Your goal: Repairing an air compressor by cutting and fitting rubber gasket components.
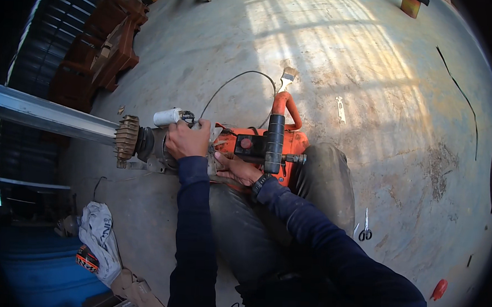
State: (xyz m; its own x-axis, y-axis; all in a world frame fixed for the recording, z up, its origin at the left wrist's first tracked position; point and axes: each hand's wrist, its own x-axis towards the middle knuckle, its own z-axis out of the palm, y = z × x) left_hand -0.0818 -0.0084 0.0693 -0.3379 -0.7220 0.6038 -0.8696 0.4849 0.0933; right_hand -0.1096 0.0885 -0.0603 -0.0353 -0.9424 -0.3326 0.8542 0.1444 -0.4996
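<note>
An orange machine with a bent tube handle wrapped in black grip rests by my legs, a dark panel with a red knob on it. At its left is a grey metal housing with a finned part and a long metal bar. My left hand has its fingers curled over the housing's top, beside a white cylinder with a black fitting. My right hand reaches under the handle, thumb on a metal plate at the housing's right side; its other fingers are partly hidden.
A paintbrush, a flat spanner, scissors, a red object and cables lie on the concrete floor. Brown furniture stands back left, a white sack lower left, a yellow container at the back.
</note>
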